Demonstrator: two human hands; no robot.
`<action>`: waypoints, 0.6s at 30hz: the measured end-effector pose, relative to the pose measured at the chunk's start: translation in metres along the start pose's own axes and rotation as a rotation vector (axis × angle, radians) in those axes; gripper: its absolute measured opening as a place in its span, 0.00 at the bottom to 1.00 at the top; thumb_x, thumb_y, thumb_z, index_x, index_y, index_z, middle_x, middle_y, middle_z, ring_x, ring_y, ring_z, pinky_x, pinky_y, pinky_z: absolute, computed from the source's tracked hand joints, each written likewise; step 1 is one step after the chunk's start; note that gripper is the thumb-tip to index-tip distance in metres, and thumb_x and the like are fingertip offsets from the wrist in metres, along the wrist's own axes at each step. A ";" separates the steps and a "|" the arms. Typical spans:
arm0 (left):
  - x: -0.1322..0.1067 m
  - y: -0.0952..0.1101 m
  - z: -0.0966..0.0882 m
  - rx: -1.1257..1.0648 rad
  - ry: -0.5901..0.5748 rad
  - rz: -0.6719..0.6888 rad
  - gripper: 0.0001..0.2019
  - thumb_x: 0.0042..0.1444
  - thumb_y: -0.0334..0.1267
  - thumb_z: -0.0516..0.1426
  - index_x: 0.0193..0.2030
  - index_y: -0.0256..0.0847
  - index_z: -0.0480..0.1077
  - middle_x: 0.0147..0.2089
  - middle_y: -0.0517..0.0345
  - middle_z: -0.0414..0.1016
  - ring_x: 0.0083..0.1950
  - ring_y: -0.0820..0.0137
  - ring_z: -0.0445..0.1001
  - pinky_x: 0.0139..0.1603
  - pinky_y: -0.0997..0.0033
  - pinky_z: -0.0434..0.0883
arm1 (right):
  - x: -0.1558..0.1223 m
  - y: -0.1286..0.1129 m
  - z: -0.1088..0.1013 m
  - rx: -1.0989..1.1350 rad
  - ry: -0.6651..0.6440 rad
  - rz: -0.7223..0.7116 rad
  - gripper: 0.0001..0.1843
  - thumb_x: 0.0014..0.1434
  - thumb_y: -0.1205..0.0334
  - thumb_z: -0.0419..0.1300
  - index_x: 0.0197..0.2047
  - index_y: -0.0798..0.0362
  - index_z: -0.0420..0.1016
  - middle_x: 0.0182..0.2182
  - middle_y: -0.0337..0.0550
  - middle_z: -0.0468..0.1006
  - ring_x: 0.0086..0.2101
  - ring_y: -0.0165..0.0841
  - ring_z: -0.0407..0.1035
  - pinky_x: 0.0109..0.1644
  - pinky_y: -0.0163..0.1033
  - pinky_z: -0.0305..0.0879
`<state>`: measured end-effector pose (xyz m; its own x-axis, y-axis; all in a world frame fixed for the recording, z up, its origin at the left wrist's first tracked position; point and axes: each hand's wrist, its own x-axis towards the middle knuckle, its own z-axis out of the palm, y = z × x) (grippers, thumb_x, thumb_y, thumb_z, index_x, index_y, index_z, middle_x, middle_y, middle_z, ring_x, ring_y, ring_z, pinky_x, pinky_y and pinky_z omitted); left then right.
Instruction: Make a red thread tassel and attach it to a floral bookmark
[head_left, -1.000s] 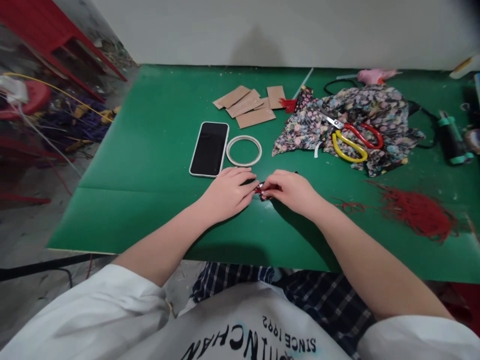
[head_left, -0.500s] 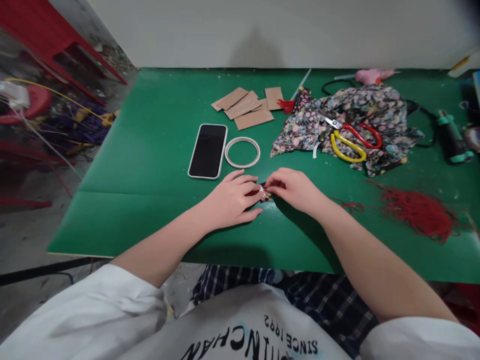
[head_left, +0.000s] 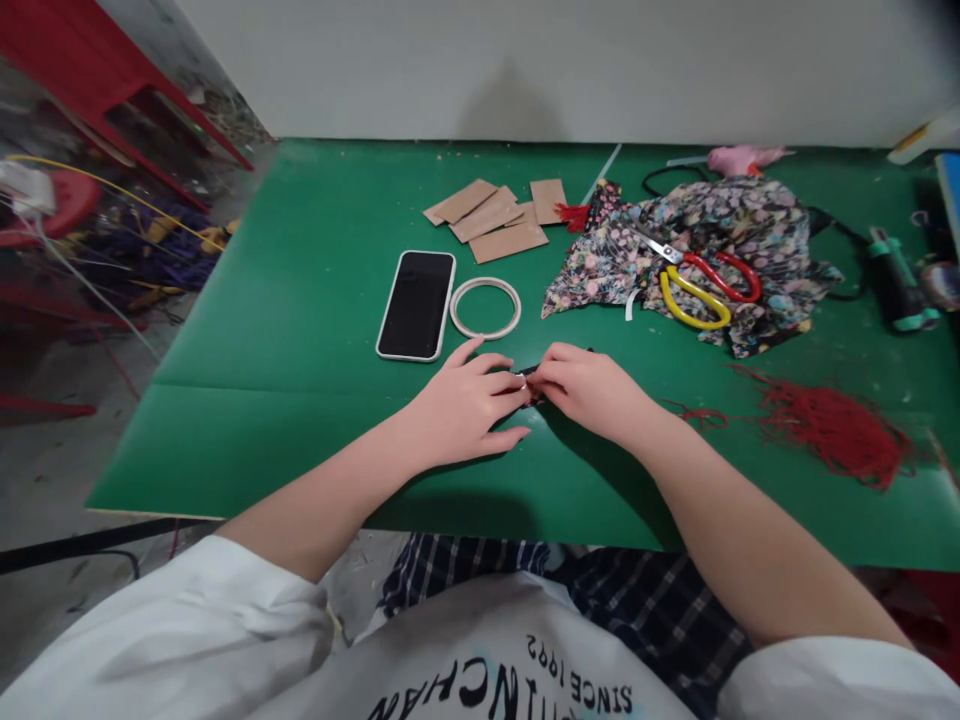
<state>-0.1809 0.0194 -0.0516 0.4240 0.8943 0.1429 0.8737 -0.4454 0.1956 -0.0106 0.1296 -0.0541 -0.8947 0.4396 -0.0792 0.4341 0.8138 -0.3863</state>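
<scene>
Both hands meet at the middle of the green table. My left hand and my right hand pinch a small dark piece of patterned fabric between their fingertips, pressed close to the table top. The piece is mostly hidden by the fingers. A black phone and a white ring lie just beyond my left hand.
Brown card pieces lie at the back. Floral fabric with red and yellow scissors sits back right. A bundle of red thread lies right. A green-capped black tube rests far right. Clutter fills the floor at left.
The hands have closed tighter over the small piece, so its red part no longer shows. My left thumb has spread out along the table. The view shifted slightly.
</scene>
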 end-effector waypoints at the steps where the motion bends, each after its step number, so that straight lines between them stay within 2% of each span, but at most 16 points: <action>1: 0.000 0.001 0.000 0.006 0.001 -0.007 0.19 0.59 0.49 0.51 0.49 0.41 0.72 0.48 0.54 0.76 0.55 0.57 0.67 0.64 0.43 0.48 | -0.002 -0.002 -0.003 -0.071 -0.026 0.001 0.14 0.60 0.65 0.50 0.40 0.51 0.77 0.37 0.43 0.73 0.33 0.31 0.68 0.31 0.35 0.54; 4: -0.002 0.001 -0.002 0.003 -0.010 -0.019 0.20 0.58 0.50 0.51 0.50 0.41 0.72 0.50 0.53 0.75 0.57 0.54 0.65 0.64 0.40 0.46 | -0.006 -0.008 -0.013 -0.198 -0.094 0.027 0.16 0.61 0.65 0.49 0.45 0.46 0.77 0.38 0.43 0.73 0.31 0.32 0.67 0.27 0.37 0.49; 7: -0.003 0.001 -0.002 -0.019 -0.035 -0.031 0.21 0.58 0.50 0.51 0.51 0.40 0.70 0.55 0.52 0.72 0.60 0.53 0.62 0.65 0.40 0.47 | -0.008 -0.012 -0.020 -0.222 -0.149 0.033 0.18 0.61 0.65 0.48 0.48 0.44 0.75 0.39 0.44 0.74 0.31 0.32 0.67 0.26 0.37 0.48; 13: -0.004 0.002 -0.001 -0.045 -0.066 -0.048 0.23 0.56 0.51 0.53 0.54 0.41 0.68 0.59 0.51 0.68 0.62 0.50 0.60 0.64 0.38 0.47 | -0.009 0.000 -0.020 -0.082 -0.106 -0.002 0.19 0.60 0.66 0.48 0.48 0.46 0.76 0.39 0.43 0.75 0.35 0.32 0.69 0.32 0.35 0.56; 18: -0.006 0.002 0.001 -0.032 -0.101 -0.069 0.24 0.57 0.52 0.52 0.56 0.42 0.67 0.62 0.51 0.65 0.63 0.49 0.58 0.64 0.38 0.47 | -0.013 0.017 -0.024 -0.020 -0.100 0.040 0.21 0.58 0.68 0.47 0.47 0.45 0.77 0.38 0.42 0.75 0.35 0.31 0.69 0.35 0.36 0.58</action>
<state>-0.1812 0.0134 -0.0528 0.3866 0.9217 0.0305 0.8940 -0.3827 0.2329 0.0110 0.1469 -0.0375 -0.8821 0.4326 -0.1864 0.4710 0.8042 -0.3626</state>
